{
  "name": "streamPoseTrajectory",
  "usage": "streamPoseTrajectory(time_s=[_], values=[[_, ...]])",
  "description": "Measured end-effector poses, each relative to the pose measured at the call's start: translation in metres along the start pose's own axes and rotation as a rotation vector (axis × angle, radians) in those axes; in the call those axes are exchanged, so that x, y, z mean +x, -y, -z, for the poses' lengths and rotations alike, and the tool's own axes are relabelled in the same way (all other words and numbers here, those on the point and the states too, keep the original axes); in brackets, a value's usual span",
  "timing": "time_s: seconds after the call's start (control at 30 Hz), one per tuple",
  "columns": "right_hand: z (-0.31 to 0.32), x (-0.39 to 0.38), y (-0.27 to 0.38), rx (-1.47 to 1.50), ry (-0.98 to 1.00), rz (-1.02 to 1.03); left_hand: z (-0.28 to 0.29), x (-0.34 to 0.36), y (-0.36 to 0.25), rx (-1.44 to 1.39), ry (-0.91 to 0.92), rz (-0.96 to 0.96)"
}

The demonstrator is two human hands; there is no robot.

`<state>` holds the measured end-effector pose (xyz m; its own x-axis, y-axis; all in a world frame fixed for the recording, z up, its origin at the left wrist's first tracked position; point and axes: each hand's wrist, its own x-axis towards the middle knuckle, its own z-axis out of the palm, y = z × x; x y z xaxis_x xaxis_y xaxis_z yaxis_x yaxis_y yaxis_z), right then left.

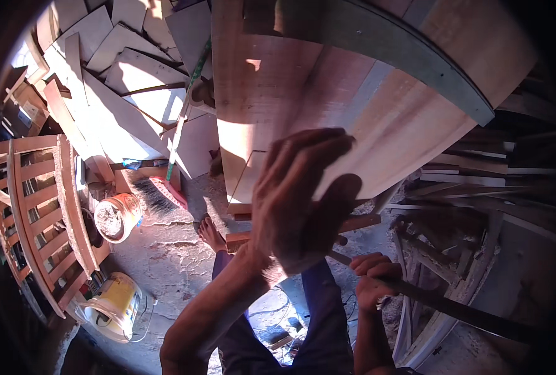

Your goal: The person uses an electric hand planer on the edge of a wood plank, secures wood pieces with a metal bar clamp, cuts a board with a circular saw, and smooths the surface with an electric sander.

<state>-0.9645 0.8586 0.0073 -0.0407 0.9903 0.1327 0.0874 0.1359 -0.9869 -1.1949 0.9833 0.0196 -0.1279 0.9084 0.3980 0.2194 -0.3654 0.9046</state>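
Note:
My left hand (pixel 293 194) is raised over the near edge of a broad, light wooden panel (pixel 378 131). Its fingers are stretched out and hold nothing; the hand hides part of that edge. Lower and to the right, my right hand (pixel 375 278) wraps around a long, dark, narrow bar (pixel 459 309). The bar slants from under my left hand toward the lower right, and its exact kind is unclear. Across the far part of the panel lies a grey-green strip (pixel 403 50). A thin dark line marks the panel's near left corner.
Left of the panel stand a broom (pixel 170 192) with a green handle, an orange-white bucket (pixel 116 217) and a yellow bucket (pixel 116 305). A slatted wooden frame (pixel 43 219) stands at far left. Flat board pieces (pixel 143 69) lie behind; wood strips (pixel 465 169) pile up right.

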Motion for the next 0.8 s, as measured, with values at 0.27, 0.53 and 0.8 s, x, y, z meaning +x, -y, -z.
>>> streamPoseTrajectory(time_s=[0.27, 0.53, 0.8], values=[[0.005, 0.074, -0.042, -0.091, 0.231, -0.281, -0.072, 0.037, -0.095, -0.345, 0.371, 0.235], [0.081, 0.015, -0.139, -0.343, -0.084, -0.351, -0.124, 0.049, -0.083, -0.158, -0.015, 0.353], [0.054, -0.044, -0.245, -0.422, -0.316, -0.33, -0.148, 0.047, -0.069, -0.26, -0.275, 0.315]])
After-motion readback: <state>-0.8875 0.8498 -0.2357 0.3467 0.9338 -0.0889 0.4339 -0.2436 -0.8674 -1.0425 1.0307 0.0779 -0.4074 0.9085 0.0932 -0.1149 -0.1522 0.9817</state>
